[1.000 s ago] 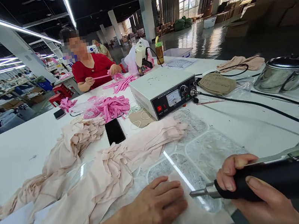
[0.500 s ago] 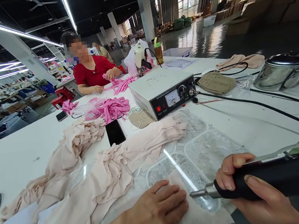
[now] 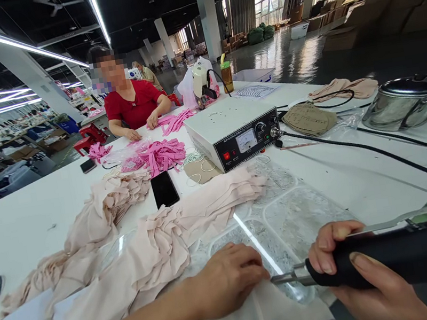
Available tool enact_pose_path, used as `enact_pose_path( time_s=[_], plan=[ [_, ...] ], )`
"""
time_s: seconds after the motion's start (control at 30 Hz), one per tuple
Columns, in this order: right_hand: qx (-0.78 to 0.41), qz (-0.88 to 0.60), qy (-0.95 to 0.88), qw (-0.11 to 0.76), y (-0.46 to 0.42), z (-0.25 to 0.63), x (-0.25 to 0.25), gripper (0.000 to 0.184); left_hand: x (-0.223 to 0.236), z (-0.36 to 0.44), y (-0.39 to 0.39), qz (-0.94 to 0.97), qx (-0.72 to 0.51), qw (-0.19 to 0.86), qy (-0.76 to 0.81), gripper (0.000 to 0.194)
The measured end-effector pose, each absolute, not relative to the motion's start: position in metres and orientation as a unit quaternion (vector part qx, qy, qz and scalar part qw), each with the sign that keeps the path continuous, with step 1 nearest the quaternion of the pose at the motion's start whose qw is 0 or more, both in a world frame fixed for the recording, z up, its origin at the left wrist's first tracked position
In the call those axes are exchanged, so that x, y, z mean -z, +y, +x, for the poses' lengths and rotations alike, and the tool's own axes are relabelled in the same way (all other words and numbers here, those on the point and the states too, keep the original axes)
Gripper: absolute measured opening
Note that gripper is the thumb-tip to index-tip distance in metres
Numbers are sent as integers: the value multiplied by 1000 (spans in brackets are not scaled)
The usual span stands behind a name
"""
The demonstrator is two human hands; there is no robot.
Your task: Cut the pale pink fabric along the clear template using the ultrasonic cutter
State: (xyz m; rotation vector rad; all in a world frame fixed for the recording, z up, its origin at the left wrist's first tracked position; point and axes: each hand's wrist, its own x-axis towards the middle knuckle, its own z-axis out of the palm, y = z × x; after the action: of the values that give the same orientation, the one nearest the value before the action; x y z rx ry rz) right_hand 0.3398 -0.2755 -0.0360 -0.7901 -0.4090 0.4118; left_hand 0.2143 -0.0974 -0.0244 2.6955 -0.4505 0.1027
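Note:
My right hand [image 3: 360, 266] is wrapped round the black body of an ultrasonic welding gun [image 3: 406, 251], whose metal tip points left. The tip comes right up to the fingertips of my left hand [image 3: 232, 278] and the edge of a thin beige fabric piece [image 3: 279, 306]. My left hand is closed with curled fingers, gripping that fabric near the tip; the fingertips are partly hidden. Below the fabric lies a clear-covered, stone-patterned mat [image 3: 302, 205]. A long overlapping stack of beige fabric pieces [image 3: 162, 244] stretches beyond my left forearm.
A control box [image 3: 248, 138] with a dial stands beyond the mat, its black cable running right. Left of it are a phone [image 3: 164, 189] and pink strips [image 3: 166, 154]. A steel mug [image 3: 403, 103] stands at right. A co-worker in red [image 3: 134, 105] sits across the white table.
My left hand has gone from lying flat with fingers stretched to a curled grip, its knuckles raised. The gun has hardly moved. The co-worker's hands have come down to the table.

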Motion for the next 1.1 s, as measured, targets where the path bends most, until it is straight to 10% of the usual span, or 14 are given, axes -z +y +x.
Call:
enact_pose_path(
  time_s=[1.1],
  plan=[
    [-231,-381,-213,870,-280,342,42,11,5,255,-106,970,153,95,-163,6]
  ],
)
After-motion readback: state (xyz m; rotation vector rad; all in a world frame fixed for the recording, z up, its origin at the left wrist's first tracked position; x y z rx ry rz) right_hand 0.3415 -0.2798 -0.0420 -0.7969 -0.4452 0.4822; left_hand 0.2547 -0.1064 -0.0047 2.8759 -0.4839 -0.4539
